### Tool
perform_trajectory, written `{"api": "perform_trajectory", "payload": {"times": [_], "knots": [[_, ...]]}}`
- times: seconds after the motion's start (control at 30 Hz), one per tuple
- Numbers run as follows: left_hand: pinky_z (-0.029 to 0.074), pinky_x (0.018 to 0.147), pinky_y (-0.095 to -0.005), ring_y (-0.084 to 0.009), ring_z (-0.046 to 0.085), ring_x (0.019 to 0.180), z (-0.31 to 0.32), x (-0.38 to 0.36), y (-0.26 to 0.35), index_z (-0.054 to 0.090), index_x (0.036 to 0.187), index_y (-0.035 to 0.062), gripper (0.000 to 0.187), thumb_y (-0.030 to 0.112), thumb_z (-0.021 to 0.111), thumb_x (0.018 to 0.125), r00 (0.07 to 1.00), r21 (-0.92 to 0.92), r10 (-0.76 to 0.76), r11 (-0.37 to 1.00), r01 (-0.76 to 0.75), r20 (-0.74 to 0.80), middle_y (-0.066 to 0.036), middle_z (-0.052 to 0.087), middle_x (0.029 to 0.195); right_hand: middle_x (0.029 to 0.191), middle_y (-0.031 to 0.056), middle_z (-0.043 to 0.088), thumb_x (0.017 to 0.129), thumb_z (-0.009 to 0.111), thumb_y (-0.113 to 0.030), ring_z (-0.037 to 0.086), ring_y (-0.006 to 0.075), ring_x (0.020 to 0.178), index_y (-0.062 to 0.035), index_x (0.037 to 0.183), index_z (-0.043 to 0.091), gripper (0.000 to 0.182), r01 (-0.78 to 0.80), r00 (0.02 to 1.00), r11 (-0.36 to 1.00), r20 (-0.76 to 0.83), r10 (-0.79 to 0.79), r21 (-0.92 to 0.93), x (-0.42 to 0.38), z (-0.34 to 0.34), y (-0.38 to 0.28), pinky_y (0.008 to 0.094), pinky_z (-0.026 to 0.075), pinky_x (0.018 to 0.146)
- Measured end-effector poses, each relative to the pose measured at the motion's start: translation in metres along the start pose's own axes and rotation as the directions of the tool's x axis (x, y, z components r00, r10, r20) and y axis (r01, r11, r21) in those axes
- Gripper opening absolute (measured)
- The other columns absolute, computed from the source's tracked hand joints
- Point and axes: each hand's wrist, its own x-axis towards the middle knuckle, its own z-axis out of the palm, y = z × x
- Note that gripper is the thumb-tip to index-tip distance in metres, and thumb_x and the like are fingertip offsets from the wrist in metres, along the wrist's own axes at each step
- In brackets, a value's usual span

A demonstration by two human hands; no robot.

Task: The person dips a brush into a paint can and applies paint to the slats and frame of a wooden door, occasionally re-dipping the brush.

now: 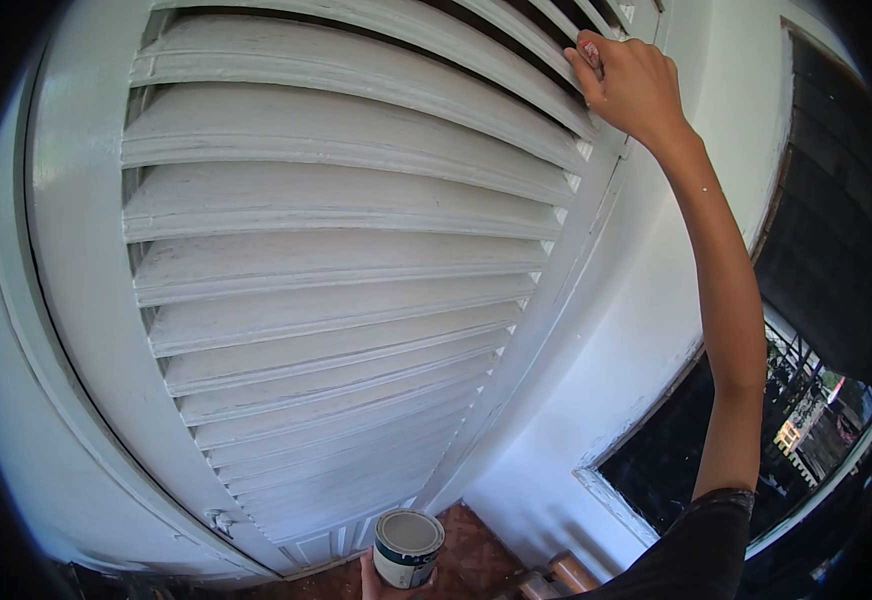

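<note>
At the bottom, my left hand (369, 578) is wrapped round a paint can (403, 570) with a dark green and white label. The can is upright and its top is off, showing a pale inside. High on the right, my right hand (634, 85) is closed round a paintbrush (590, 52); only a reddish bit of its handle shows, and the bristles are hidden. This fist is right at the right-hand ends of the upper slats of a white louvred shutter (346, 190).
White frame (81, 200) borders the slats on the left, with a small latch (220, 521) low down. A white wall (596, 330) and dark window panes (656, 450) are to the right. Reddish floor tiles (468, 540) and a brown cylindrical object (571, 573) lie below.
</note>
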Motion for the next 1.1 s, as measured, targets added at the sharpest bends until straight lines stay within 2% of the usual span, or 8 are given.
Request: {"api": "perform_trajectory", "payload": {"times": [0.2, 0.3, 0.4, 0.5, 0.6, 0.8, 0.93, 1.1], "knots": [[0.044, 0.105, -0.0649, -0.0395, 0.048, 0.138, 0.003, -0.013, 0.011, 0.051, 0.149, 0.0201, 0.079, 0.068, 0.059, 0.086, 0.999, 0.014, 0.052, 0.999, -0.052, 0.008, -0.015, 0.053, 0.151, 0.073, 0.017, 0.071, 0.096, 0.061, -0.028, 0.069, 0.0391, 0.073, -0.006, 0.099, 0.078, 0.027, 0.031, 0.995, 1.0, 0.093, -0.031, 0.002, 0.013, -0.007, -0.004, 0.0497, 0.055, 0.068], [0.044, 0.105, -0.0648, -0.0398, 0.048, 0.138, 0.009, -0.016, 0.015, 0.049, 0.15, 0.0205, 0.081, 0.069, 0.059, 0.086, 0.997, -0.026, 0.073, 0.997, -0.073, 0.012, -0.015, 0.052, 0.152, 0.056, 0.0175, 0.055, 0.098, 0.06, -0.028, 0.059, 0.0428, 0.058, -0.0049, 0.085, 0.067, 0.027, 0.149, 0.988, 0.988, -0.04, -0.147, 0.035, 0.022, 0.006, 0.008, 0.0518, 0.049, 0.062], [0.044, 0.105, -0.0648, -0.0402, 0.047, 0.139, 0.0, -0.02, 0.019, 0.049, 0.15, 0.0207, 0.082, 0.069, 0.059, 0.085, 0.994, 0.009, 0.097, 0.995, -0.097, 0.052, -0.015, 0.051, 0.153, 0.061, 0.0196, 0.06, 0.099, 0.06, -0.031, 0.059, 0.0446, 0.06, -0.0014, 0.085, 0.068, 0.033, 0.165, 0.986, 0.985, -0.015, -0.164, 0.045, 0.026, 0.007, 0.013, 0.0531, 0.049, 0.064], [0.045, 0.105, -0.065, -0.0404, 0.047, 0.139, 0.002, -0.023, 0.024, 0.049, 0.151, 0.0206, 0.084, 0.07, 0.06, 0.085, 0.996, -0.003, 0.089, 0.996, -0.089, 0.028, -0.015, 0.051, 0.153, 0.071, 0.0219, 0.067, 0.098, 0.061, -0.033, 0.066, 0.0418, 0.066, 0.002, 0.08, 0.068, 0.04, -0.068, 0.996, 0.991, 0.06, 0.061, 0.118, 0.01, -0.031, 0.016, 0.0522, 0.052, 0.067], [0.045, 0.105, -0.0651, -0.0405, 0.048, 0.138, 0.012, -0.025, 0.027, 0.049, 0.151, 0.0205, 0.084, 0.071, 0.06, 0.084, 0.997, -0.04, 0.066, 0.997, -0.067, -0.034, -0.015, 0.051, 0.153, 0.067, 0.0192, 0.065, 0.098, 0.065, -0.035, 0.061, 0.0351, 0.055, 0.0017, 0.081, 0.07, 0.04, -0.224, 0.966, 0.957, -0.092, 0.243, 0.186, -0.024, -0.049, 0.042, 0.0454, 0.049, 0.059], [0.045, 0.106, -0.0653, -0.0409, 0.048, 0.138, 0.012, -0.026, 0.029, 0.05, 0.149, 0.0208, 0.08, 0.07, 0.058, 0.087, 0.997, 0.01, 0.02, 1.0, -0.019, -0.076, -0.015, 0.052, 0.152, 0.066, 0.0107, 0.064, 0.095, 0.073, -0.017, 0.054, 0.0197, 0.049, -0.0007, 0.09, 0.075, 0.017, -0.216, 0.956, 0.896, -0.103, 0.275, 0.389, -0.092, -0.074, 0.028, 0.0307, 0.043, 0.051], [0.045, 0.105, -0.0659, -0.0408, 0.048, 0.137, 0.015, -0.024, 0.025, 0.052, 0.148, 0.0212, 0.077, 0.07, 0.057, 0.088, 0.991, -0.035, -0.021, 0.999, 0.017, -0.129, -0.015, 0.054, 0.15, 0.073, 0.0064, 0.065, 0.082, 0.082, -0.007, 0.057, 0.0194, 0.057, -0.0053, 0.095, 0.075, 0.015, 0.164, 0.954, 0.955, -0.288, -0.089, 0.248, -0.11, -0.062, 0.018, 0.0316, 0.044, 0.052], [0.045, 0.105, -0.0663, -0.0407, 0.049, 0.136, 0.0, -0.017, 0.024, 0.053, 0.147, 0.0212, 0.076, 0.07, 0.054, 0.09, 0.993, -0.008, -0.008, 1.0, 0.007, -0.118, -0.014, 0.054, 0.15, 0.076, 0.0061, 0.069, 0.08, 0.083, -0.006, 0.057, 0.0204, 0.059, -0.0056, 0.095, 0.076, 0.017, 0.2, 0.942, 0.95, -0.313, -0.121, 0.237, -0.113, -0.053, 0.013, 0.0302, 0.045, 0.052]]}}
